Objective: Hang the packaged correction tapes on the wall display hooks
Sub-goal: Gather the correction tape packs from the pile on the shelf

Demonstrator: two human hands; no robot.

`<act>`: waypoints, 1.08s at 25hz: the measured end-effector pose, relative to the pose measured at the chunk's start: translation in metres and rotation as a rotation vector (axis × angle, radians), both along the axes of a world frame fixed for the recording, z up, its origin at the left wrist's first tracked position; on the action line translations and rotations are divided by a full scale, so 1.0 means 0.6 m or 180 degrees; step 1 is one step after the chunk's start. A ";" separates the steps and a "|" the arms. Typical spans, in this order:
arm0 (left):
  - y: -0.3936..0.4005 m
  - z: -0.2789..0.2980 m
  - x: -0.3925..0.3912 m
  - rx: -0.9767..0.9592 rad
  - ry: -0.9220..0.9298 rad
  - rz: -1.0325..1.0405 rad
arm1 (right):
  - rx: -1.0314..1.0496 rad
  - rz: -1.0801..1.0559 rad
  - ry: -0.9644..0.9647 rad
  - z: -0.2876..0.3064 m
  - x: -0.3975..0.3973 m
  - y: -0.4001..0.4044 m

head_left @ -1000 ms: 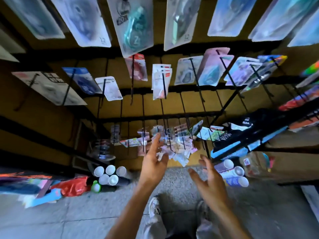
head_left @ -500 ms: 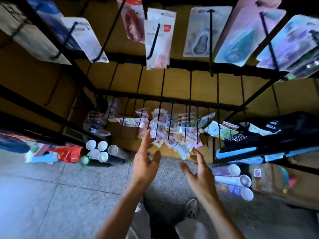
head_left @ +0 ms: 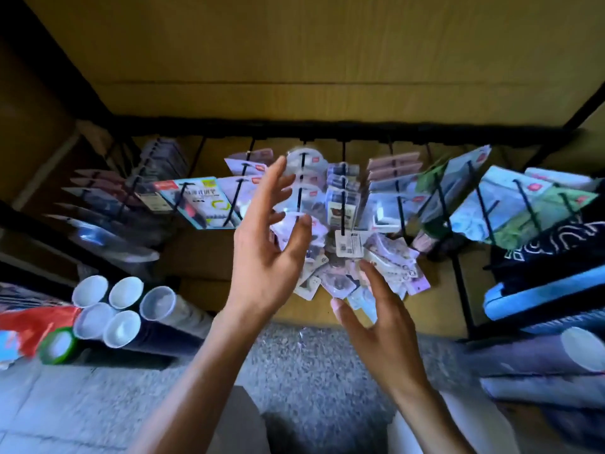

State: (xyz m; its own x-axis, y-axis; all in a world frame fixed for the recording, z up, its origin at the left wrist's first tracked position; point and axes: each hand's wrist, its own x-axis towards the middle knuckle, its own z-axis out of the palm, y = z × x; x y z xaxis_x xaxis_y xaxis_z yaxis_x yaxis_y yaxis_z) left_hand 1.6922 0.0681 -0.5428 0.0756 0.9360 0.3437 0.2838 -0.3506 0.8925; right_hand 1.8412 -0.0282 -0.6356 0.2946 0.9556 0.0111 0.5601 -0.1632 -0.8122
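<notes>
Grey speckled floor (head_left: 304, 365), capped tubes (head_left: 111, 309) lying at left, wall hooks (head_left: 342, 191) bearing packaged tapes (head_left: 347, 247)

left hand (head_left: 262, 257) hiding loose packets (head_left: 327, 273), labels motion-blurred

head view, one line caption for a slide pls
Both open hands, left hand and right hand, reach toward packaged correction tapes below display hooks.

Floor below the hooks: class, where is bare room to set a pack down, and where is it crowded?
Bare grey floor lies between the capped tubes on the left and the rolls on the right. The hooks above are crowded with packs, where both hands reach.
</notes>
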 end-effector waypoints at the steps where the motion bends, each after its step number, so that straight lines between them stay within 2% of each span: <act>1: 0.000 -0.027 0.003 0.0161 -0.0140 0.0100 | 0.0006 -0.0001 0.0032 -0.030 -0.003 -0.008; 4: 0.009 -0.090 0.012 0.0557 -0.0425 0.0223 | 0.0299 0.0014 -0.0259 -0.108 -0.007 -0.020; 7: -0.025 -0.103 0.004 0.0680 -0.0436 0.0156 | 0.0456 -0.0046 -0.0400 -0.118 -0.005 -0.056; 15: -0.204 -0.136 -0.029 0.0292 -0.0246 -0.0138 | 0.0610 -0.0214 -0.0480 -0.097 -0.038 -0.196; 21: -0.331 -0.220 -0.058 0.0022 0.0114 -0.0085 | 0.0367 -0.0146 -0.0441 -0.101 -0.062 -0.272; 27: -0.350 -0.260 -0.058 -0.0136 0.0415 -0.0143 | 0.0235 -0.0302 -0.0421 -0.137 -0.059 -0.301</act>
